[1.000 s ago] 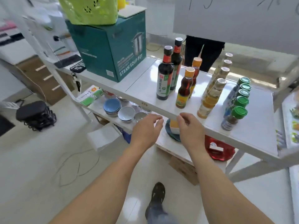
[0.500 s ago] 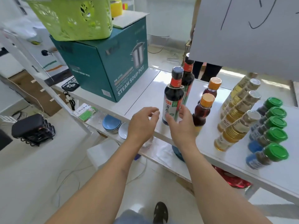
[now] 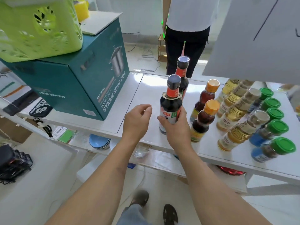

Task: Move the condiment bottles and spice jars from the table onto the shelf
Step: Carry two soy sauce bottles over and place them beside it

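A dark soy sauce bottle (image 3: pixel 170 103) with a black cap stands near the front of the white table (image 3: pixel 146 88). My right hand (image 3: pixel 176 127) grips its lower body. My left hand (image 3: pixel 137 118) hovers just left of it, fingers loosely curled, holding nothing. A second dark bottle (image 3: pixel 182 73) stands behind the first. To the right stand two orange-capped bottles (image 3: pixel 204 117), a row of amber jars with silver lids (image 3: pixel 235 127) and a row of green-capped spice jars (image 3: pixel 274 137).
A teal soup-pot box (image 3: pixel 78 82) with a green basket (image 3: pixel 37 28) on top fills the table's left. A white board (image 3: pixel 259 38) hangs over the right. A person (image 3: pixel 186 38) stands behind the table. Bowls (image 3: pixel 99 142) sit on a lower level.
I have moved closer to the table. My right hand went from its front edge up to the front dark bottle and closed round it. My left hand rose beside it.
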